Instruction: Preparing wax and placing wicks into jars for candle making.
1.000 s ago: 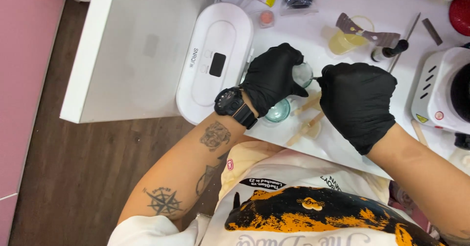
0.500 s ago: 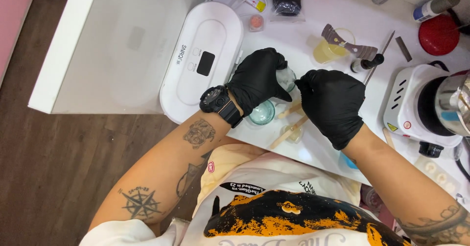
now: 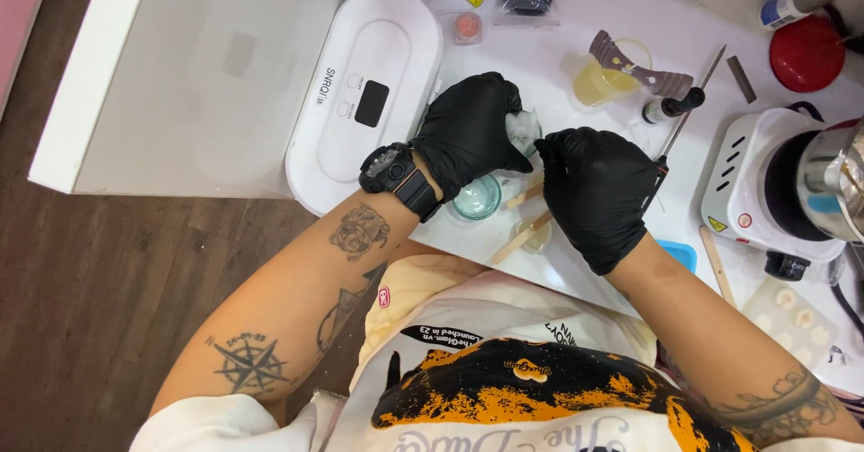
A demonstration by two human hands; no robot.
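2 black-gloved hands meet over the white table (image 3: 558, 65). Since a second ago the left hand (image 3: 470, 133) has tipped its small clear cup (image 3: 522, 128) so more shows, mouth toward 3 o'clock; the right hand (image 3: 598, 191), curled shut, works at it, its tool hidden.

Glass dish (image 3: 475, 197) lies on the table (image 3: 558, 65), wooden sticks (image 3: 522, 236) beside it

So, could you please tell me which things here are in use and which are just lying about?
In use: left hand, small clear glass cup, right hand.
Lying about: empty round glass dish, wooden sticks, white oval machine, red round lid.
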